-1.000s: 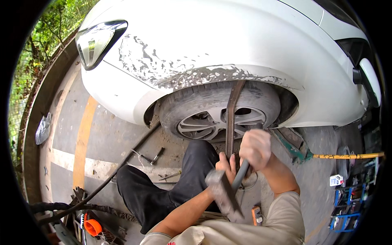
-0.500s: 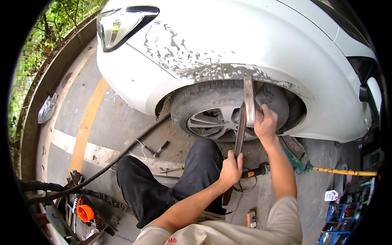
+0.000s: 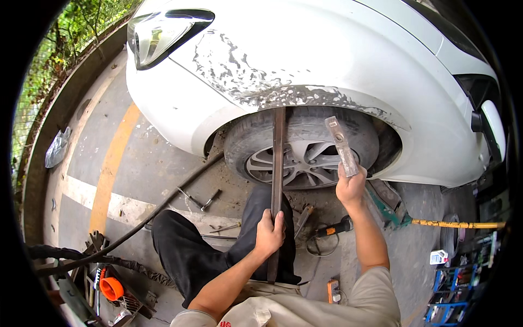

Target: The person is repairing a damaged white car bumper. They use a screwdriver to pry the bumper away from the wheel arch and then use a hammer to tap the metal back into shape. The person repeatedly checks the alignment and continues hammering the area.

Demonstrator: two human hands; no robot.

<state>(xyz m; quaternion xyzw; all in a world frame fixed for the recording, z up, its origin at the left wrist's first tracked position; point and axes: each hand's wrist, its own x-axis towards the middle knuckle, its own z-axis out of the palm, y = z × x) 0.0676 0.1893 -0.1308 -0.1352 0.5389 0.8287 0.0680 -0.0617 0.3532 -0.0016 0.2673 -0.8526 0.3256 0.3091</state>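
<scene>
My left hand [image 3: 269,235] is wrapped round the lower part of a long flat metal bar [image 3: 278,163]. The bar stands nearly straight in front of the wheel [image 3: 305,161], its far end up at the lip of the white fender [image 3: 321,97]. Scraped grey patches mark the fender along the arch. To the right, my right hand [image 3: 351,186] is closed on a hammer [image 3: 340,139], whose worn metal head is held in front of the tyre, apart from the bar. The hammer's handle is mostly hidden.
Beside my black-trousered knees lie a T-shaped wrench [image 3: 202,203] and a thick black hose [image 3: 188,180]. A power tool [image 3: 333,229] with a cord is at right, near a green floor jack [image 3: 395,213] with a yellow handle. An orange cup-shaped thing [image 3: 111,289] sits lower left.
The bar has swung left and now stands more upright, with my left hand moving left along with it. The hammer, which overlapped the bar before, is now clear of it and tilted.
</scene>
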